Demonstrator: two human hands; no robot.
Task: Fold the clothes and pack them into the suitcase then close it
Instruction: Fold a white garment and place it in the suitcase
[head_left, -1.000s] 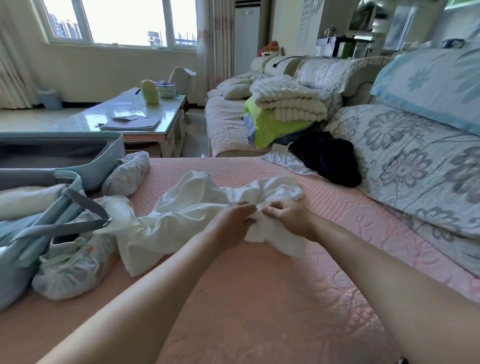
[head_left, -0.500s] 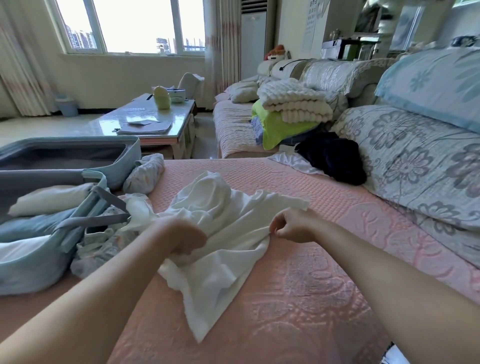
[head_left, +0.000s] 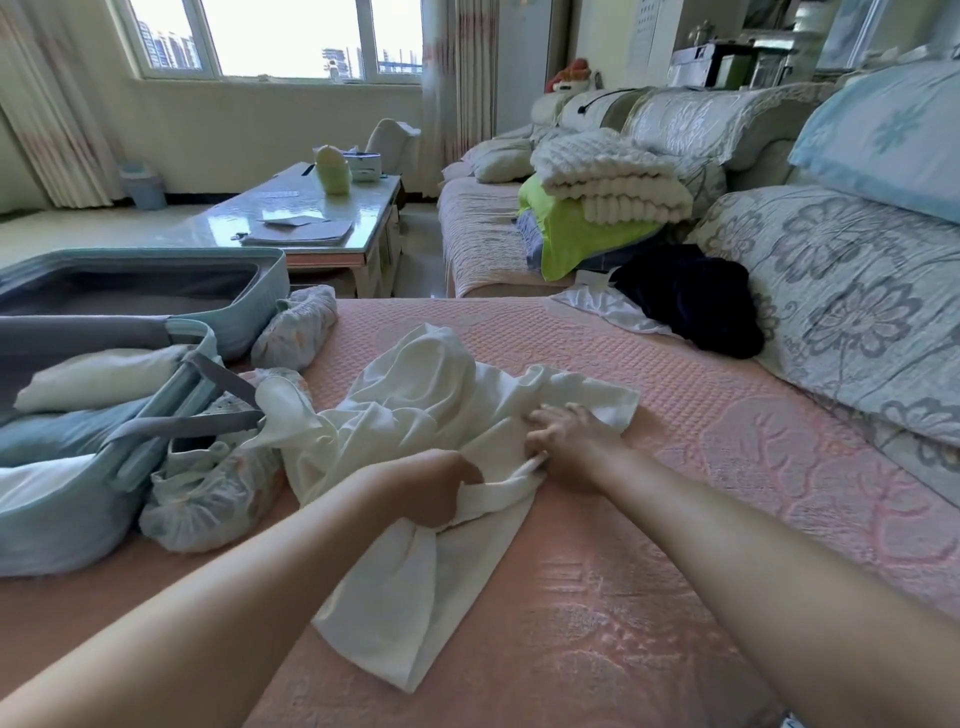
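Note:
A crumpled white garment (head_left: 415, 415) lies on the pink bedspread (head_left: 675, 519) in front of me. My left hand (head_left: 436, 486) grips a bunched fold of it near its middle. My right hand (head_left: 566, 441) lies on the garment's right part, fingers spread over the cloth and thumb hooked under a fold. The light blue suitcase (head_left: 62, 499) stands open at the left, with folded pale clothes (head_left: 98, 379) under its grey straps. A dark navy garment (head_left: 691, 296) and a white piece (head_left: 602, 306) lie against the floral cushion at the back right.
Two patterned cloth bundles (head_left: 208, 488) (head_left: 296, 332) lie beside the suitcase. Floral cushions (head_left: 852, 301) line the right side. A sofa with stacked blankets (head_left: 608, 182) and a glass coffee table (head_left: 306, 218) stand beyond the bed.
My left hand moved right and took a bunched fold of the white garment. My right hand shifted forward onto the cloth. The garment's lower flap now trails toward me.

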